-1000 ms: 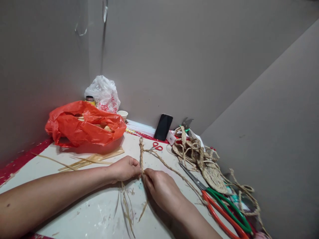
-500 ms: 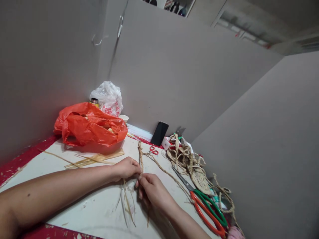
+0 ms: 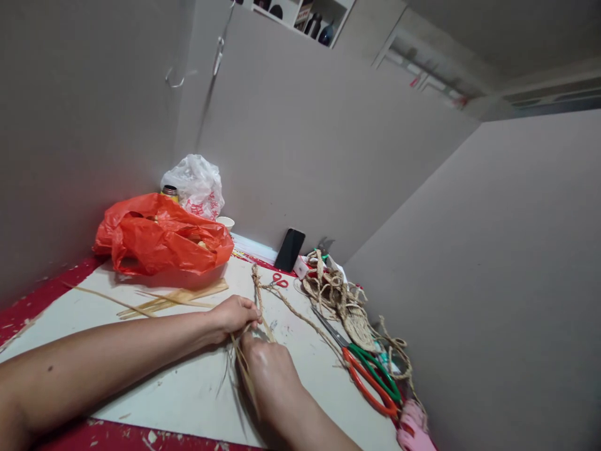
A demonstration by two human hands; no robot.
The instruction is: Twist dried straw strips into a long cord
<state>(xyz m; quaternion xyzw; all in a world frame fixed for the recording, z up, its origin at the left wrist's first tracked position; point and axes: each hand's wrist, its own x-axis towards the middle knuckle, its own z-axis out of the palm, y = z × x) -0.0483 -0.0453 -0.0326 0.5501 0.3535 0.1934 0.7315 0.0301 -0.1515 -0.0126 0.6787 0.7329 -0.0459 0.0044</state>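
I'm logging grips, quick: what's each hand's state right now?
Left hand: closed, pinching the straw cord.
Right hand: curled beside loose straw strands; fingertips hidden, so its hold cannot be told.

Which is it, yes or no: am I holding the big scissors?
No, the big scissors lie apart from your left hand and your right hand, off to the right.

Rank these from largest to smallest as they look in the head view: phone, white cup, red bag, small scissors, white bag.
1. Red bag
2. White bag
3. Phone
4. White cup and small scissors: too alike to rank
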